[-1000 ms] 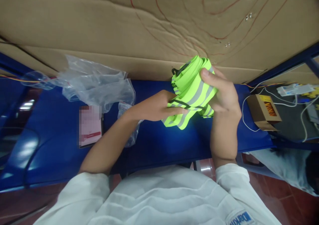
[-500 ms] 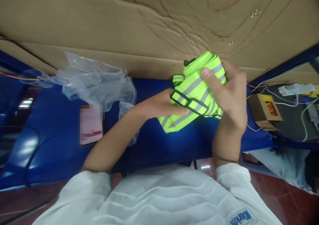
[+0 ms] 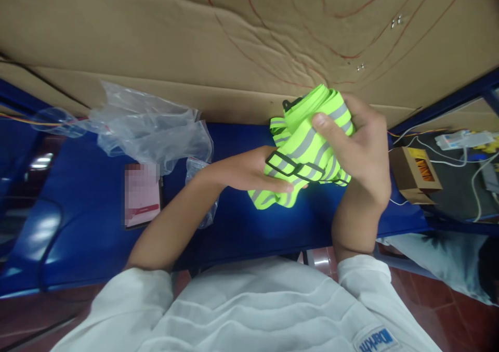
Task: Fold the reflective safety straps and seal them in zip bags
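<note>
One bare left hand (image 3: 255, 172) pinches a folded neon-yellow, grey-striped fabric strap bundle (image 3: 303, 143) above the blue table (image 3: 245, 230), by its back edge; the bare right hand (image 3: 362, 146) clasps the other side, where a slackening grip could let layers spill.

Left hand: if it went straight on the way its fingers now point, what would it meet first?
The neon-yellow reflective strap bundle, which the left hand already holds; past that, perhaps the right hand, though depth is unclear.
</note>
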Demonstrator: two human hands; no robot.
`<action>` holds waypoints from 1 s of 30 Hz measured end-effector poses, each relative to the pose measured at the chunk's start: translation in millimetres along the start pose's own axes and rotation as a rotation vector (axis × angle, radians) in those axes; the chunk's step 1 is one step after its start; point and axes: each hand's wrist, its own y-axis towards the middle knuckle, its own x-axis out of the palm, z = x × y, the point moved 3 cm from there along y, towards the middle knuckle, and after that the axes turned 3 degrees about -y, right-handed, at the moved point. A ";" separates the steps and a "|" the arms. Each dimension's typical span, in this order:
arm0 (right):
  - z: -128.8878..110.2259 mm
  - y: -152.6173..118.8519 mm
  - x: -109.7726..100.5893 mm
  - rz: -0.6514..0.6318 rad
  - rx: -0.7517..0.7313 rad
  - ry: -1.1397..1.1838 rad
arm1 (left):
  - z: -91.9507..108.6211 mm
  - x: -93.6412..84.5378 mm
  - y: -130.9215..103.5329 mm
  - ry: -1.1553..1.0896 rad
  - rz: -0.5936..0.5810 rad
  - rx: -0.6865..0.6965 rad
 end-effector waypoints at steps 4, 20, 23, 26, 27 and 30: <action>-0.7 0.0 1.8 0.057 -0.034 -0.090 | 1.9 -7.6 3.9 0.023 0.189 0.070; 10.6 4.8 -10.6 0.226 0.040 -0.039 | 11.1 -24.1 -13.5 0.403 0.716 0.143; 10.4 5.6 -13.2 0.276 -0.008 -0.024 | 15.0 -27.0 -17.5 0.427 0.724 0.108; 9.5 6.3 -15.6 0.320 -0.068 -0.005 | 19.3 -29.5 -22.0 0.533 0.761 0.113; 9.3 6.7 -16.0 0.329 -0.073 -0.006 | 21.0 -29.5 -23.1 0.583 0.790 0.134; 8.9 7.7 -16.9 0.382 -0.079 -0.016 | 25.6 -23.8 -22.7 0.707 0.861 0.238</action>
